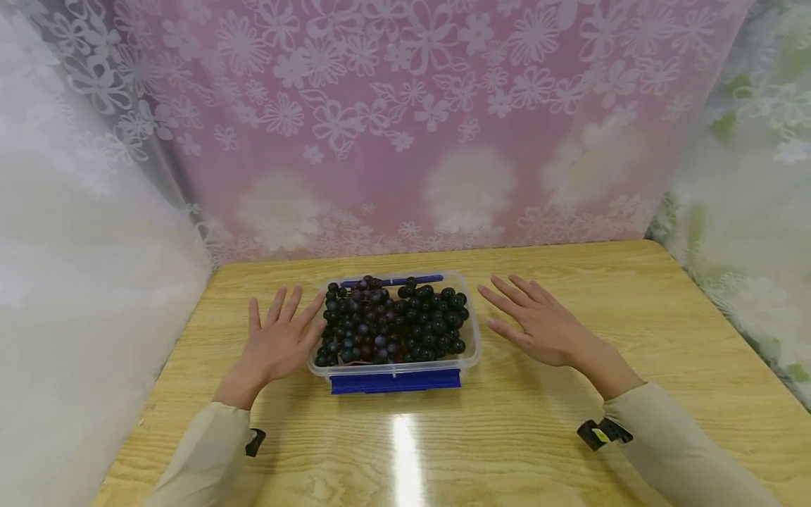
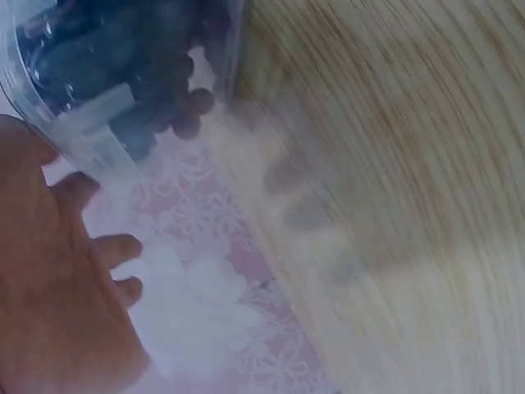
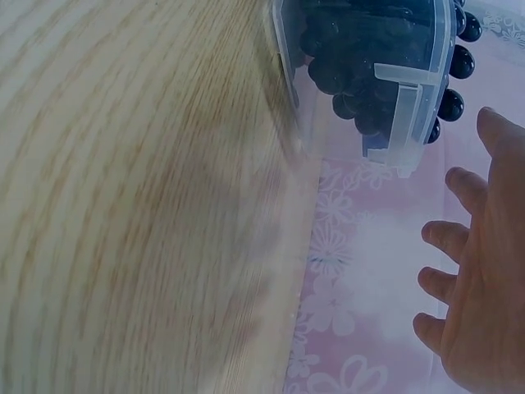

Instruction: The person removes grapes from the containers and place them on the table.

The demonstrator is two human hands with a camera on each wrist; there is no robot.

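Observation:
A clear plastic container (image 1: 472,355) without a lid on it stands on the table, filled with dark grapes (image 1: 437,320). Its blue clip flap (image 1: 395,381) hangs down along the near side, and another blue flap (image 1: 424,279) lies along the far side. My left hand (image 1: 279,345) is spread beside the container's left end, thumb and index fingertip right at the rim. To the right of the container, my right hand (image 1: 538,320) hovers with fingers extended and a small gap to the wall. In the right wrist view some grapes (image 3: 462,61) bulge above the rim.
The wooden table (image 1: 633,310) reaches back to a pink flowered curtain (image 1: 405,141). White curtains (image 1: 82,282) hang along the left and right sides. A bright light reflection (image 1: 407,451) lies on the tabletop in front of the container.

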